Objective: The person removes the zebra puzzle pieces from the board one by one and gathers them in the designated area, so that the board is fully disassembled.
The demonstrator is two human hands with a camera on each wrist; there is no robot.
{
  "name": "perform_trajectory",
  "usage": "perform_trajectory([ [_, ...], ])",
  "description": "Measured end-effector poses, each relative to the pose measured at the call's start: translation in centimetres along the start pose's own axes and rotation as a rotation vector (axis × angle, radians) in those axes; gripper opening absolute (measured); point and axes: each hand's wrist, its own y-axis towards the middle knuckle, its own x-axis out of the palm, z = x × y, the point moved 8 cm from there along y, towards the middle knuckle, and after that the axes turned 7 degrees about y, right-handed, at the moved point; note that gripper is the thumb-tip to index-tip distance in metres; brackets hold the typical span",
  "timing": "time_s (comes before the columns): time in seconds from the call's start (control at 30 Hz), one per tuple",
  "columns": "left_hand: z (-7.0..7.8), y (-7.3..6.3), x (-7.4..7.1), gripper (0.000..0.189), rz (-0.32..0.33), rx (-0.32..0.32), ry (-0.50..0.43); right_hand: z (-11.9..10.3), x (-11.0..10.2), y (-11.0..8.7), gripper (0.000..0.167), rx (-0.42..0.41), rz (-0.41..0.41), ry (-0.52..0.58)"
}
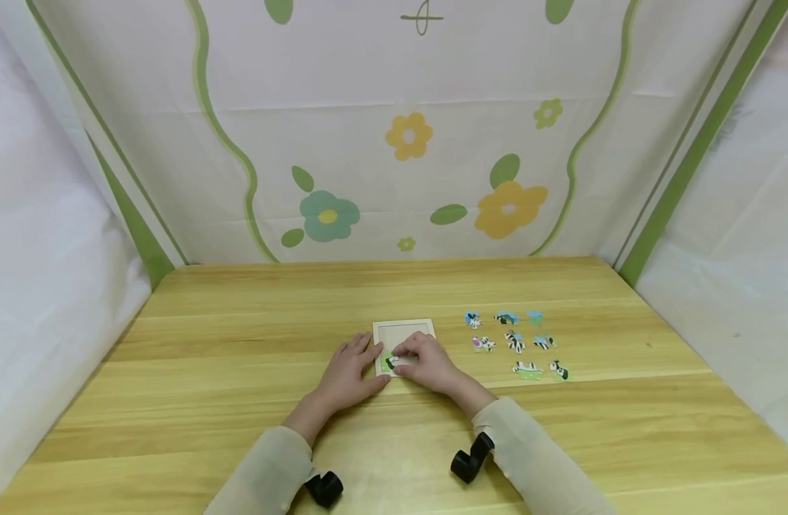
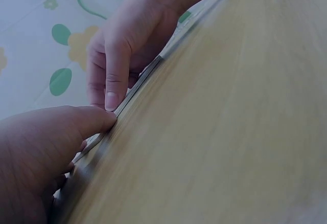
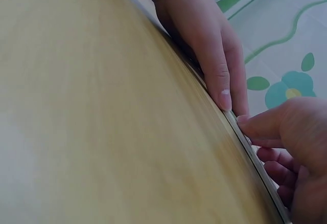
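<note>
A small square puzzle tray (image 1: pixel 403 322) with a pale wooden rim lies flat on the table. In its near left corner sits a jigsaw piece (image 1: pixel 386 362) with green and black-and-white print. My right hand (image 1: pixel 427 363) reaches over the tray from the right, thumb and curled fingers pinching this piece at its right side. My left hand (image 1: pixel 350 372) rests along the tray's left side, its fingers fairly straight and its thumb at the near edge. Both wrist views show the tray edge-on; there the hands hide the piece.
Right of the tray, several loose jigsaw pieces (image 1: pixel 514 342) lie in rough rows on the wooden table (image 1: pixel 239 322). A flower-printed cloth (image 1: pixel 368 86) hangs behind the table, with white cloth at both sides. A black wrist device (image 1: pixel 472 458) juts from each sleeve.
</note>
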Motion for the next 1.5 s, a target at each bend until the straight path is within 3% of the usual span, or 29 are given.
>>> perform_trajectory([
  [0.2, -0.1, -0.1, 0.0, 0.058, 0.004, -0.003, -0.002, 0.1, 0.2, 0.1, 0.021, 0.049, 0.009, 0.005],
  [0.5, -0.1, 0.0, 0.0, 0.059, 0.009, 0.007, 0.009, -0.2, 0.4, -0.1, 0.023, 0.052, -0.011, 0.165],
  [1.03, 0.0, 0.0, 0.1, 0.059, 0.003, 0.006, 0.008, 0.2, 0.0, 0.0, 0.024, 0.079, -0.042, 0.226],
  [1.23, -0.1, 0.0, 0.1, 0.059, 0.005, 0.002, 0.021, -0.9, -0.9, -0.2, 0.024, 0.079, -0.05, 0.303],
  [1.5, -0.2, -0.1, -0.1, 0.06, 0.01, -0.007, 0.01, -0.3, -3.1, -0.8, 0.024, 0.077, -0.024, 0.287],
])
